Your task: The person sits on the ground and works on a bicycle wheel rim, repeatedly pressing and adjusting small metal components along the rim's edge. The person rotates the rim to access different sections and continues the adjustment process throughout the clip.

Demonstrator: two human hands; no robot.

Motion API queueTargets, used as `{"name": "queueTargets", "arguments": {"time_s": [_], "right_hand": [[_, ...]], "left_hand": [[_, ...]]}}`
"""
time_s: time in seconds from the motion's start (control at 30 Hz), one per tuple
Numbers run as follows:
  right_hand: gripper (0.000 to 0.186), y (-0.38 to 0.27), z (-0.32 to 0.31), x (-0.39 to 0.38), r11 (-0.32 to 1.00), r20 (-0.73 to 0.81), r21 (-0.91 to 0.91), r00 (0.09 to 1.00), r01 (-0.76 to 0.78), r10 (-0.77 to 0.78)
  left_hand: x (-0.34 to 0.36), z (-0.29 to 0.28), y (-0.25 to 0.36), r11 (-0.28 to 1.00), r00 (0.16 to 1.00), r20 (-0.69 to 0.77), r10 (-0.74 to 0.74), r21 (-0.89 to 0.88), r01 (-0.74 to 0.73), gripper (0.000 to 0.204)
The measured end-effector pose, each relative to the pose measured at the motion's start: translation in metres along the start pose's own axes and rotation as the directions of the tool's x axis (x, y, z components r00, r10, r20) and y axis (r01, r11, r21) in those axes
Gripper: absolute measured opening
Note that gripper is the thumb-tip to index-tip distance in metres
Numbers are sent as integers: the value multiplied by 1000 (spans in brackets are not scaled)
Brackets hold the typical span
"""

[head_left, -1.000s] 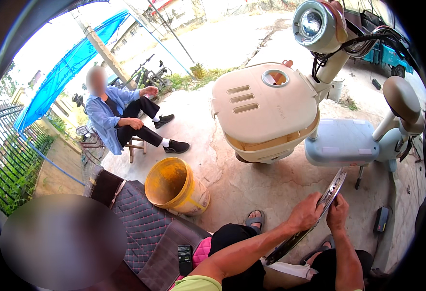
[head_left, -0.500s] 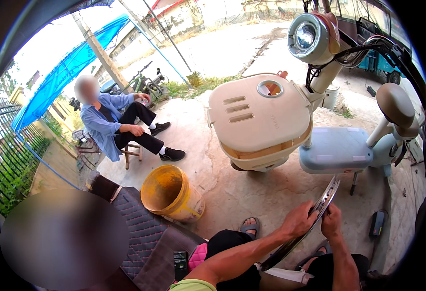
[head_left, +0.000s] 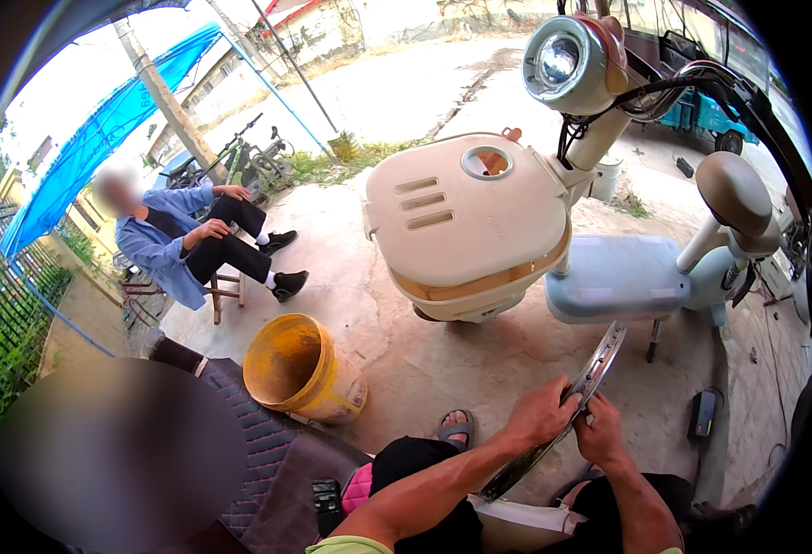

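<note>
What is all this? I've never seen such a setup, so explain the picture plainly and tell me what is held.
No machine works here: the grip is a person's bare left hand and right hand. The picture comes from a wide fisheye camera on that person's head, looking down, so straight edges bend. Both hands hold a curved metal rim, slanting between them. On the pale ground stand a yellow bucket and a cream-and-blue scooter. To the left, another person sits.

- Rim (head_left: pixel 600 362): between left hand (head_left: pixel 540 413) and right hand (head_left: pixel 600 431).
- Scooter (head_left: pixel 583 166): beyond the rim.
- Bucket (head_left: pixel 334 388): left of the scooter.
- Seated person (head_left: pixel 161 242): on stool (head_left: pixel 216 303), beyond bucket.
</note>
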State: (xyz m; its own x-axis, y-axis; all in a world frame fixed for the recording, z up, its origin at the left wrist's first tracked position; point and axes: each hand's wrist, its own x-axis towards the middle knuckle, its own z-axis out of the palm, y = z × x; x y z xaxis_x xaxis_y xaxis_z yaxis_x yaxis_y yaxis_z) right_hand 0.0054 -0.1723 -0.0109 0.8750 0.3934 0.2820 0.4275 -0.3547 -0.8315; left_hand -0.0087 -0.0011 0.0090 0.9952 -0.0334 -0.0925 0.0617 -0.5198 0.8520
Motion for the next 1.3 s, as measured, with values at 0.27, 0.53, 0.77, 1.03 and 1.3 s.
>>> {"name": "queueTargets", "arguments": {"time_s": [0.27,0.53,0.77,1.03,1.3], "right_hand": [[18,33,-13,14,991,-205,5,970,-133,131],[9,46,-2,16,972,-200,181,962,-152,188],[10,70,11,17,963,-189,244,969,-110,158],[12,37,9,19,989,-232,100,964,-110,131],[13,38,13,22,934,-209,342,960,-106,185]], "left_hand": [[10,8,-2,997,997,29,76,-17,-76,32],[8,7,-5,996,996,19,85,-21,-85,31],[8,5,-3,996,996,31,87,-16,-86,33],[4,2,1,998,996,60,66,-1,-66,34],[6,4,3,998,997,48,61,4,-61,37]]}}
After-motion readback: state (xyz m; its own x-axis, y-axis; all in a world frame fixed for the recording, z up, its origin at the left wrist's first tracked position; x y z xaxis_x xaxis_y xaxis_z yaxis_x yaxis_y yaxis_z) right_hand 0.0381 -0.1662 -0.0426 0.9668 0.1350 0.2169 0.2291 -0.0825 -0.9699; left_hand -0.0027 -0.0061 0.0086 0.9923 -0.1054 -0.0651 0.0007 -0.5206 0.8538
